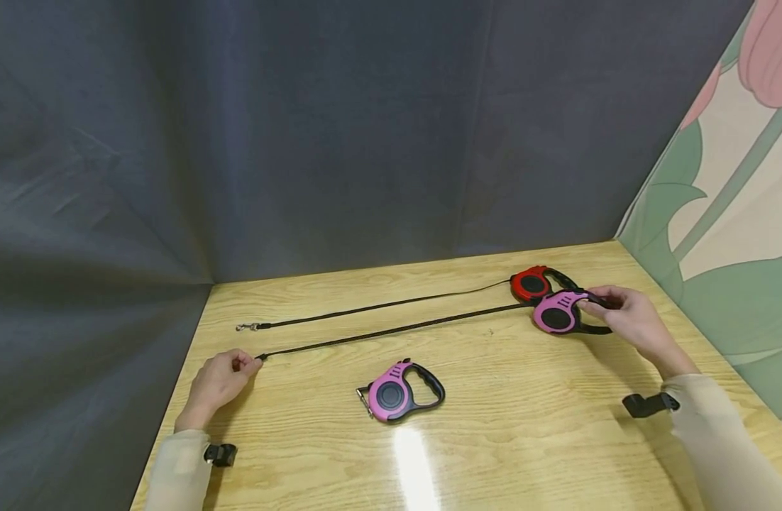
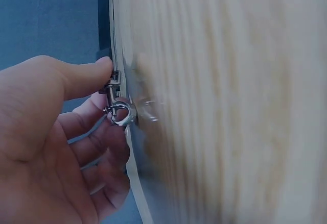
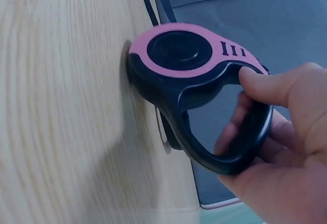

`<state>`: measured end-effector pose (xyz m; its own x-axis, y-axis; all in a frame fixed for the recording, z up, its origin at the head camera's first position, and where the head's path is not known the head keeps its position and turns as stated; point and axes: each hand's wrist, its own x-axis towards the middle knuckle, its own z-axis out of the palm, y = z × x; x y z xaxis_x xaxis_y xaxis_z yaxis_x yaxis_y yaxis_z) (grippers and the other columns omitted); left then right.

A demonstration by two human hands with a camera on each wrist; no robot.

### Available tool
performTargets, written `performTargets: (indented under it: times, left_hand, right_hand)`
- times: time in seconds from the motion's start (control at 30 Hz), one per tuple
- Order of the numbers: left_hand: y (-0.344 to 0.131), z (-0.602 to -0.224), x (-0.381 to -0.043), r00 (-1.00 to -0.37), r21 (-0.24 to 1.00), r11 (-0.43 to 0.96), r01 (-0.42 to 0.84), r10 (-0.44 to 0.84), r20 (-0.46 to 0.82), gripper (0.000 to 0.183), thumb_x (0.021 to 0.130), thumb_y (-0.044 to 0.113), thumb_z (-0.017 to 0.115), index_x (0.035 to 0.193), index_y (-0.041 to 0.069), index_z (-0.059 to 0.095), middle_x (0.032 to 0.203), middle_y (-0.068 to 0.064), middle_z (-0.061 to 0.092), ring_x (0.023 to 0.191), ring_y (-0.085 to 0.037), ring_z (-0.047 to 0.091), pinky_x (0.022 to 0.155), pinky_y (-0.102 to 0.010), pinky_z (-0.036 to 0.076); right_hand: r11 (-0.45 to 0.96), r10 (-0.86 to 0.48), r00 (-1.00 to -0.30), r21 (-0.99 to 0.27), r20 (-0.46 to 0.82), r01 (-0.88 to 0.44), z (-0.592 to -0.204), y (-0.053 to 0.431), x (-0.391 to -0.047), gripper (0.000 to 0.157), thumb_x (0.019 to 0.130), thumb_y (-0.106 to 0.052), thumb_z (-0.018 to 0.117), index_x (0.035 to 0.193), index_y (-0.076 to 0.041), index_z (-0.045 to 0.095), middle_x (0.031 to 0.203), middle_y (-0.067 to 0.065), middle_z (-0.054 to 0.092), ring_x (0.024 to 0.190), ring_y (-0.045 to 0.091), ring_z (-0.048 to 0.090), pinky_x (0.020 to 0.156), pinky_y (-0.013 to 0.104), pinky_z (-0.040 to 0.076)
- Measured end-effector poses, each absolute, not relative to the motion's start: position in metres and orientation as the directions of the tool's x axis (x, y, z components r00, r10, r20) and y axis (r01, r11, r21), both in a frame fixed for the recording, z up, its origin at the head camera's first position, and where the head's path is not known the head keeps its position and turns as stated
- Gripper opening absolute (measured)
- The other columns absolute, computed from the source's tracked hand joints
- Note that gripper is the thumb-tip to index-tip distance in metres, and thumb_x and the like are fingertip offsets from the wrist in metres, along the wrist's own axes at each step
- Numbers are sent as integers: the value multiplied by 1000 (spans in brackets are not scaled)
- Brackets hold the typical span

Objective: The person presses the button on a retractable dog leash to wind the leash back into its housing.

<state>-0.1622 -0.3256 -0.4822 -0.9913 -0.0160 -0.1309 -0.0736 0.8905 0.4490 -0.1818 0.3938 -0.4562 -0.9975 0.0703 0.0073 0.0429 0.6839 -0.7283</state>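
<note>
While the left hand pinches a metal clip between thumb and fingers at the left of the wooden table, the right hand holds the first pink leash at the right, its fingers curled round the black handle and its thumb at the top of the loop. From this leash's round case a black strap runs nearly straight leftward to the left hand; any strap inside the case is hidden. Just beyond lies a red leash, partly covered in the head view by the pink one. Its thin strap also comes out of its case and lies leftward, ending in a silver clip on the far side of the left hand. Nearer, around the middle, a second pink leash lies flat, its small clip close against the case's left side. A dark curtain hangs along the far side.
</note>
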Motion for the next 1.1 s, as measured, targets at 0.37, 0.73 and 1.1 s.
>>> performTargets:
  times: [0.37,0.73,1.1]
  left_hand:
    - [-325,-477,-154,-998,495,867,-53,-38,-41,23,110,29,60,110,6,67,93,-6,68,78,-20,55,72,-34,40]
    - [-329,-476,-144,-998,517,856,-23,-51,40,26,109,21,62,121,0,74,109,-18,76,93,-29,68,76,-36,50]
    - [-334,-480,-139,-988,485,870,-88,-137,66,25,102,25,75,112,4,83,99,-15,82,79,-21,70,65,-31,46]
  right_hand:
    - [622,30,-998,-781,-58,64,-458,394,-178,39,108,-35,63,117,2,59,88,-12,58,80,3,51,67,26,43]
    - [585,105,-988,-796,-112,153,-455,396,-176,52,107,-54,57,90,-5,61,77,-9,52,76,12,44,66,35,31]
    - [555,119,-983,-812,-137,180,-458,399,-172,51,106,-54,59,85,-8,57,77,-8,50,75,14,42,65,37,31]
